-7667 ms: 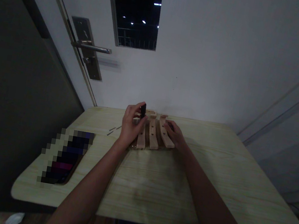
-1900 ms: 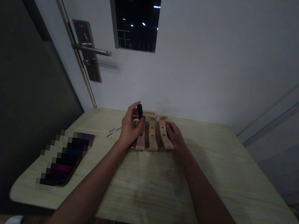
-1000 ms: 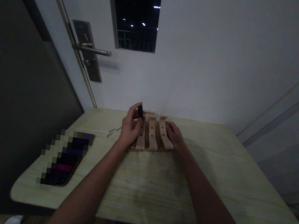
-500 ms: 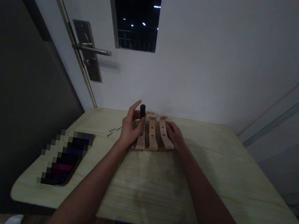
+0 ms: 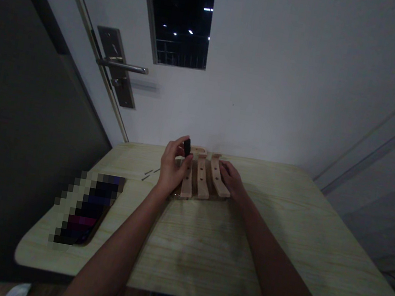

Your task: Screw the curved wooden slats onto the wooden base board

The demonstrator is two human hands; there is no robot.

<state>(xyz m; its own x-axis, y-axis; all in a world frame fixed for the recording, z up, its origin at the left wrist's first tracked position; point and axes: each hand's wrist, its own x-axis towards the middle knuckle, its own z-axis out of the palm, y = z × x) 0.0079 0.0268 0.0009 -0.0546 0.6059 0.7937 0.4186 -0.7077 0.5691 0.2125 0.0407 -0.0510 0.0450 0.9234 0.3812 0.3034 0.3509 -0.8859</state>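
White door [image 5: 280, 81] w/ dark window [image 5: 184, 14] is standing behind pale wood-grain tbl [image 5: 203, 250]. Brownish base [image 5: 194, 182] is lying mid-tbl, nr the far edge, bearing 3 curved wooden pcs [image 5: 202, 189] side by side. Phone [image 5: 98, 212], mostly pixelated, is lying on tbl's L side. R hand [image 5: 231, 178] is curling half-closed against the rightmost pc; fingertips hidden, can't tell if it's gripping. L hand [image 5: 172, 168] is pinching blk handle [image 5: 187, 147], fingers nearly closed round it, over leftmost pc. Thin screws [image 5: 145, 177] are lying just L of that hand.
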